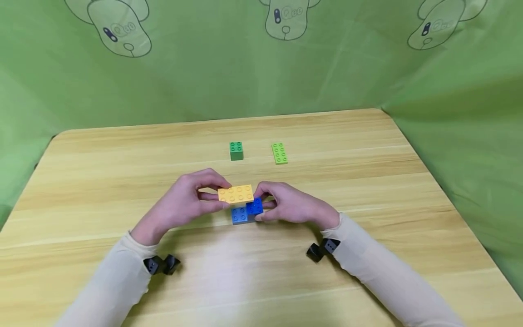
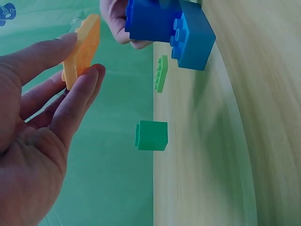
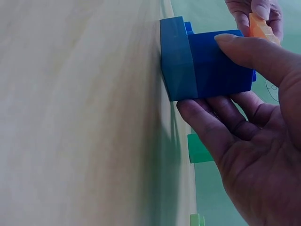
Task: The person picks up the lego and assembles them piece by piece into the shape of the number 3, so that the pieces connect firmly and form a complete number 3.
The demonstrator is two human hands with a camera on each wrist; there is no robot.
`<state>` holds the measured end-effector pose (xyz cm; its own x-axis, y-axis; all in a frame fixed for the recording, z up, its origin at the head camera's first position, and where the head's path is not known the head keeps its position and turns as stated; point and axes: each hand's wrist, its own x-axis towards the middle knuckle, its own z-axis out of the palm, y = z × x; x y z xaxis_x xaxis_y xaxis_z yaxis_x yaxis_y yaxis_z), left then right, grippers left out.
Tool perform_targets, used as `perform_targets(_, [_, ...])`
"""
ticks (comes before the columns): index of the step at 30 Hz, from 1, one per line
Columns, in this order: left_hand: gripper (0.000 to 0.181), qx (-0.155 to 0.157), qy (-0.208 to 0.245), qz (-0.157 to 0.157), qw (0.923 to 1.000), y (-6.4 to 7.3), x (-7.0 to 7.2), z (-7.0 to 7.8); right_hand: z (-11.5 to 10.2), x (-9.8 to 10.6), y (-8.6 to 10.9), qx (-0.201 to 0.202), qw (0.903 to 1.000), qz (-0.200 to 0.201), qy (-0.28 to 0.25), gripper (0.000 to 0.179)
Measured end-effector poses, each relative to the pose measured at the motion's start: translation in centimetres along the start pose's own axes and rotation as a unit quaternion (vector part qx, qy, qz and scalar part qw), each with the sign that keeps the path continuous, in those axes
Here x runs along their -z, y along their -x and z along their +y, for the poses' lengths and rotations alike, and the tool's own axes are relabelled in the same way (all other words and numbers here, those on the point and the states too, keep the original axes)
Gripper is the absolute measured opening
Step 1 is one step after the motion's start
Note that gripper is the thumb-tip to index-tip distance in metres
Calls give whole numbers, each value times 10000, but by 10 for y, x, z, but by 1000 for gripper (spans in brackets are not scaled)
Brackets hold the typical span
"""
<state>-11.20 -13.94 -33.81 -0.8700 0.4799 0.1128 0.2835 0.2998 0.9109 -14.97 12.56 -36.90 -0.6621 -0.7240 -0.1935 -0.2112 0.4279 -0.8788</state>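
Note:
My left hand [image 1: 185, 200] pinches a flat yellow building brick [image 1: 236, 194] by its left end, thumb on the near side and fingers on the far side. Right beside it, my right hand [image 1: 292, 202] grips a dark blue brick [image 1: 255, 206] from the right. That brick sits on one end of a wider light blue brick [image 1: 239, 215], whose left studs are bare. The right wrist view shows the thumb on the dark blue brick [image 3: 221, 63], with a fingertip at the light blue brick's edge [image 3: 178, 61]. In the left wrist view, a gap separates the yellow brick [image 2: 82, 49] from the blue pair.
Farther back on the wooden table [image 1: 347, 150] stand a dark green brick [image 1: 236, 151] and a flat lime green brick [image 1: 279, 153]. A green curtain [image 1: 196, 81] hangs behind the table and along its sides. Each sleeve carries a small black wrist camera [image 1: 161, 264].

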Motion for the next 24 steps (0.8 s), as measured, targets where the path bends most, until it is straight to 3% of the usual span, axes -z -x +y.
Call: perform_targets(24, [31,21,-59,-413,9991,-7,-20,-5,4,1,0,14,9999,-94,43,31])
